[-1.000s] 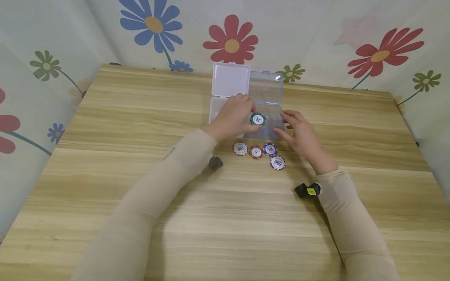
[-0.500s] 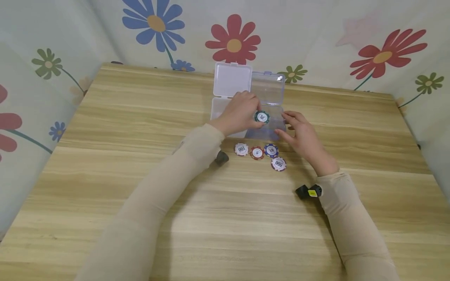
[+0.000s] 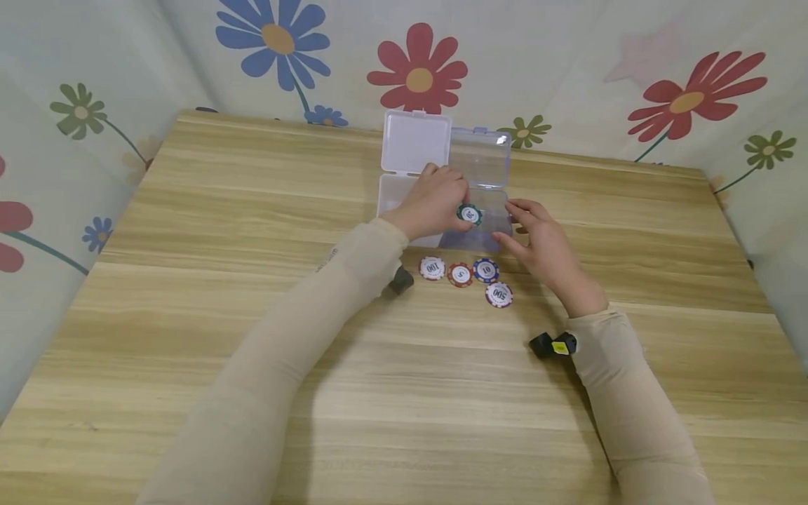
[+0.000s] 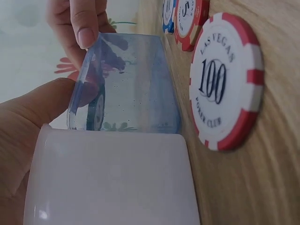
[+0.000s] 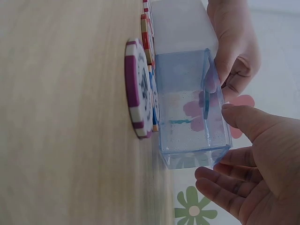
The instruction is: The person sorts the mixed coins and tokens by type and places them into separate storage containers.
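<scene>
In the head view my left hand pinches a green poker chip marked 20 over the clear bluish box. Through that box's wall, the chip shows just below the rim in the right wrist view. My right hand rests at the box's right front corner. Its thumb touches the rim, and its other fingers lie loosely extended along the end wall. In front of the boxes lie a white-and-red 100 chip, a red 5 chip, a blue 10 chip and a purple-and-white 500 chip.
A frosted white box adjoins the clear one on its left, partly hidden by my left hand. Both lids stand raised behind: the white lid and the clear lid. A flowered curtain hangs behind the wooden table.
My left hand has shifted slightly right with the green chip, then lowered it a little over the clear box. My right hand and the chips on the table have stayed put.
</scene>
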The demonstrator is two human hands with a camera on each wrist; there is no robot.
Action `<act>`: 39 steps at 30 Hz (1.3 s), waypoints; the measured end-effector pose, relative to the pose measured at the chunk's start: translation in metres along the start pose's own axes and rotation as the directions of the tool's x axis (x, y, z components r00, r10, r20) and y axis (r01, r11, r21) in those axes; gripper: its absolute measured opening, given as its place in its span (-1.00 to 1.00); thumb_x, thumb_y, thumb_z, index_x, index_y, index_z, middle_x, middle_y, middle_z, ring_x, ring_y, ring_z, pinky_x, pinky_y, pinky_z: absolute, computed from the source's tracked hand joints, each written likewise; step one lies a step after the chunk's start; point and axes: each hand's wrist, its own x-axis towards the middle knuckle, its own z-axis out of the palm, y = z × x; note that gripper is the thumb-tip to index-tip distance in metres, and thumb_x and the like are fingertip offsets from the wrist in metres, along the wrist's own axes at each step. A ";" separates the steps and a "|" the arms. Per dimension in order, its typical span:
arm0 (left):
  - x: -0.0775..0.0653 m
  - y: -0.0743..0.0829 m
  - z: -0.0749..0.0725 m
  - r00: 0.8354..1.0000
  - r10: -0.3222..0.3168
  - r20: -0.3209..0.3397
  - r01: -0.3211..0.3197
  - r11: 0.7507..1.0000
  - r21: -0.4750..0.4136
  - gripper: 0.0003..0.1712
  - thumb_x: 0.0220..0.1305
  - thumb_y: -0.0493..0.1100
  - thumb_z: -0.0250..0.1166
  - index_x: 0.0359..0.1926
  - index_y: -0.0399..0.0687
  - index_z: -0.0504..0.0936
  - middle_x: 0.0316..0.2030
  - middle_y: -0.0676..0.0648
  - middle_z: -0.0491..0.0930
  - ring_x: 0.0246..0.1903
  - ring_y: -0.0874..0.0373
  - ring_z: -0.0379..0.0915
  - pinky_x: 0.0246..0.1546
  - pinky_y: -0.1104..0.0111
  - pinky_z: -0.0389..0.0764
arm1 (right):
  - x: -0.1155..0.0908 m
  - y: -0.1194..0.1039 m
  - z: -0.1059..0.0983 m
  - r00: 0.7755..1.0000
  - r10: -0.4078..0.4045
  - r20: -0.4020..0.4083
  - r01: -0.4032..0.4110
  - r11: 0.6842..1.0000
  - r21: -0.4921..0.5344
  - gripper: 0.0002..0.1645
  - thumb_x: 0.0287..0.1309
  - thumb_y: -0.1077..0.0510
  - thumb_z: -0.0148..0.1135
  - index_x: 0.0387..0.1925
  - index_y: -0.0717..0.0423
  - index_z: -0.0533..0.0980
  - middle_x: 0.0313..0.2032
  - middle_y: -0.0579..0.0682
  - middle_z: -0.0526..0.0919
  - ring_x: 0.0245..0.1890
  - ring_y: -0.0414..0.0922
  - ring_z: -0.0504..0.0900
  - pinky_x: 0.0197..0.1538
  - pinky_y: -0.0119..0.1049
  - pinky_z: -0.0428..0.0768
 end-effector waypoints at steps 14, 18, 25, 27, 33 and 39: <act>-0.006 0.003 -0.004 1.000 -0.011 0.010 0.011 1.000 -0.006 -0.51 -0.06 0.20 0.30 -0.17 0.01 0.58 -0.12 0.05 0.51 -0.01 0.11 0.32 0.07 0.26 0.20 | 0.001 -0.001 0.001 1.000 0.016 0.009 -0.016 1.000 0.010 -0.27 0.10 -0.04 0.17 0.22 0.28 0.25 0.21 0.19 0.28 -0.02 0.10 0.49 0.00 -0.06 0.53; -0.008 0.004 -0.006 1.000 -0.009 0.001 0.009 1.000 -0.010 -0.50 -0.04 0.20 0.29 -0.14 0.02 0.57 -0.09 0.05 0.50 0.01 0.11 0.31 0.08 0.27 0.20 | 0.001 -0.001 0.002 1.000 0.015 0.009 -0.015 1.000 0.010 -0.27 0.10 -0.03 0.17 0.21 0.28 0.25 0.21 0.20 0.28 -0.03 0.10 0.49 -0.01 -0.06 0.53; -0.015 0.011 -0.011 0.997 0.055 -0.063 -0.059 0.997 -0.055 -0.51 0.00 0.20 0.26 -0.11 0.03 0.56 -0.06 0.03 0.49 0.06 0.10 0.30 0.12 0.27 0.21 | 0.000 -0.002 0.001 1.000 0.006 0.003 -0.006 1.000 0.011 -0.28 0.10 -0.01 0.18 0.20 0.30 0.26 0.20 0.20 0.29 -0.04 0.10 0.50 -0.02 -0.06 0.54; -0.020 0.014 -0.012 0.991 0.089 -0.096 -0.095 0.993 -0.064 -0.53 0.01 0.18 0.26 -0.12 0.02 0.56 -0.06 0.02 0.49 0.05 0.10 0.30 0.11 0.27 0.23 | 0.000 -0.002 0.001 1.000 0.001 0.001 -0.001 1.000 0.011 -0.28 0.10 0.00 0.18 0.20 0.31 0.26 0.20 0.21 0.29 -0.04 0.11 0.50 -0.02 -0.07 0.54; -0.038 0.022 -0.012 0.969 0.173 -0.175 -0.190 0.978 -0.083 -0.61 0.02 0.13 0.27 -0.19 0.02 0.57 -0.13 0.02 0.49 0.00 0.10 0.32 0.10 0.27 0.28 | -0.001 -0.002 0.002 1.000 -0.017 -0.007 0.017 1.000 0.016 -0.30 0.10 0.03 0.19 0.19 0.33 0.26 0.20 0.23 0.29 -0.06 0.12 0.52 -0.03 -0.08 0.55; -0.054 0.029 -0.005 0.952 0.220 -0.212 -0.243 0.966 -0.088 -0.63 -0.01 0.11 0.30 -0.21 0.04 0.57 -0.19 0.02 0.49 -0.09 0.12 0.35 -0.08 0.31 0.31 | -0.001 -0.001 0.001 1.000 -0.010 -0.006 0.010 1.000 0.010 -0.29 0.10 0.02 0.19 0.20 0.32 0.26 0.20 0.23 0.28 -0.06 0.13 0.52 -0.03 -0.07 0.55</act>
